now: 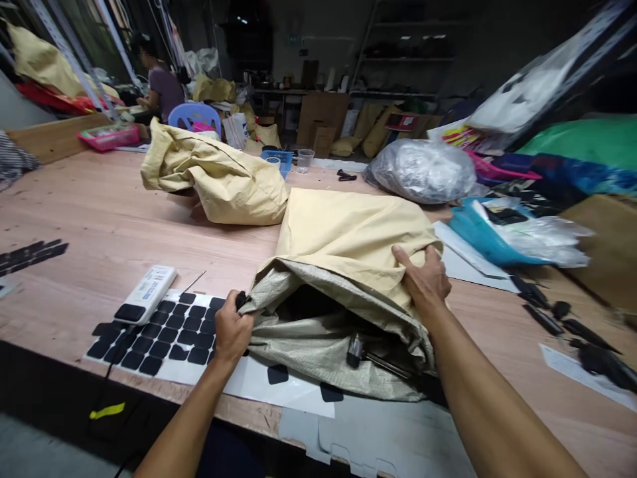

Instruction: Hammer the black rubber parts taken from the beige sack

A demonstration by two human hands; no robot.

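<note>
A large yellow woven sack [348, 222] lies on the table with its mouth facing me, its pale grey lining showing. My left hand [233, 330] is closed on the left corner of the sack's mouth, where something small and black shows by the fingers. On the right side my right hand [426, 282] grips the sack's edge, thumb on top and fingers around the side. Inside the opening lies a dark rod-like thing with a black and clear end [355, 350]; the rest of the contents is in shadow. Under the left hand is a sheet of black rounded-square stickers [164, 332].
A second yellow sack [223, 172] lies behind on the left. A white power strip [146, 294] rests on the sticker sheet. To the right are a clear plastic bag [421, 169], a blue bag [490, 232] and several black parts [542, 318]. A person [162, 89] sits far back left.
</note>
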